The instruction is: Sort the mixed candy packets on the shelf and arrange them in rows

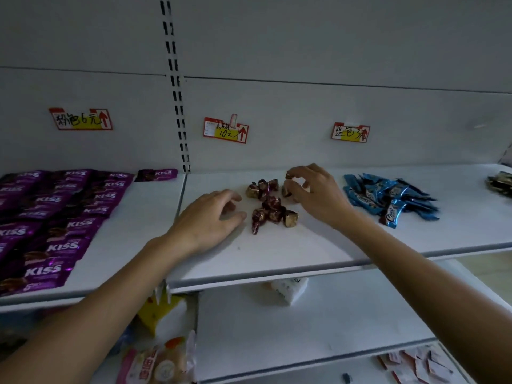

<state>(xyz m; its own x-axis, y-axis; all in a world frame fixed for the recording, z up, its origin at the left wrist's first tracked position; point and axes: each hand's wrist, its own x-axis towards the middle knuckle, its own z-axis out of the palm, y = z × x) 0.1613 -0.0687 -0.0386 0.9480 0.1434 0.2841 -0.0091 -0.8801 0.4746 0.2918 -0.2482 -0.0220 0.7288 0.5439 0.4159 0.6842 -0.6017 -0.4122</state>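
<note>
A small cluster of dark red and gold wrapped candies (270, 206) lies in the middle of the white shelf (277, 256). My right hand (315, 195) is at the cluster's right edge, its fingertips pinching a gold-ended candy (289, 176) near the back. My left hand (213, 217) rests on the shelf just left of the cluster, fingers loosely bent and holding nothing. Purple KISS packets (55, 217) lie in rows on the left shelf. Blue packets (390, 195) are heaped at the right.
Three price tags (225, 130) are stuck on the back wall behind the shelf. A slotted upright (177, 87) divides the two shelf sections. Dark packets (500, 184) show at the far right edge. Lower shelves hold tissue packs and snack bags (160, 361).
</note>
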